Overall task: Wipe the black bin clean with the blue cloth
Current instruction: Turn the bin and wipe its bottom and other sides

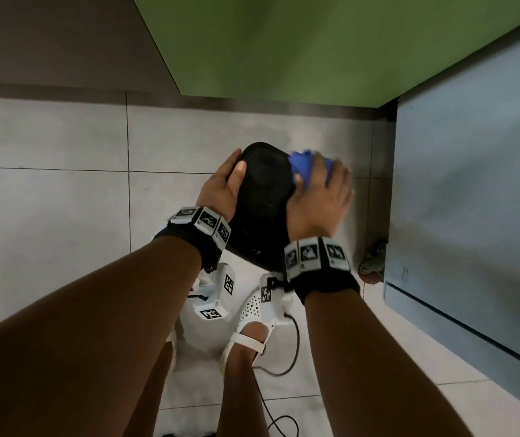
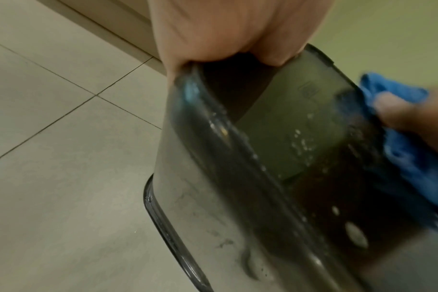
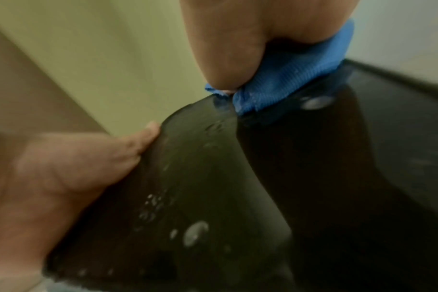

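Observation:
The black bin is held tilted above the floor with its base turned up toward me. My left hand grips its left side, thumb on the base and fingers round the far edge. My right hand holds the bunched blue cloth against the bin's right wall. In the left wrist view the bin shows water drops, and the cloth lies along its right side. The right wrist view shows my thumb pinching the cloth on the wet bin; the picture is blurred.
Below lies a pale tiled floor. A green cabinet front stands ahead and a grey-blue panel close on the right. My feet in white perforated shoes and a black cable are beneath the bin.

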Motion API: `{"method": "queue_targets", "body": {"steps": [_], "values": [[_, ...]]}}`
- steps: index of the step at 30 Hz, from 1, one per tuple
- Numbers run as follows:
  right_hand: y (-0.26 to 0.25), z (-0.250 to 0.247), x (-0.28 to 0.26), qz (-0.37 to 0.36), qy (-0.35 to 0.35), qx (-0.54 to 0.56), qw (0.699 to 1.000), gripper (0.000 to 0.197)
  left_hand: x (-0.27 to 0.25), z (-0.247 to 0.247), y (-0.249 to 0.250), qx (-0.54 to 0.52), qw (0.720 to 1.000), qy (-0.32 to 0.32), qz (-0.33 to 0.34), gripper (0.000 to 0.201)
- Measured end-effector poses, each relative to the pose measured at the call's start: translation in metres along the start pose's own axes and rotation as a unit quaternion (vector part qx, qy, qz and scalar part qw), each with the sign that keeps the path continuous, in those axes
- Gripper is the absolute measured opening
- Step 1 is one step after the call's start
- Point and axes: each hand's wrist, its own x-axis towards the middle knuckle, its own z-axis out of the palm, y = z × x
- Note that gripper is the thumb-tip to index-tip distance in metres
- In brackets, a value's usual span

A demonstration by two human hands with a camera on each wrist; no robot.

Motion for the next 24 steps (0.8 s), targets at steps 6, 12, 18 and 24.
{"method": "queue_targets", "body": {"steps": [6,12,18,24], "values": [[0.019,-0.007,-0.008,0.222,-0.002,0.241,0.945,0.054,-0.005,-0.001,0.000,-0.015,1.000,0.005,-0.012,0.046],[-0.010,-0.018,0.041,-0.046,-0.098,0.130,0.986,0.046,-0.049,0.012,-0.021,-0.198,0.968,0.102,-0.112,0.041],[-0.049,-0.016,0.074,-0.214,-0.138,-0.006,0.967,0.047,-0.069,0.024,-0.021,-0.202,0.936,0.204,-0.204,0.055],[-0.051,-0.012,0.075,-0.246,-0.132,-0.015,0.960,0.047,0.003,0.001,0.025,0.254,0.962,0.094,-0.041,0.062]]}}
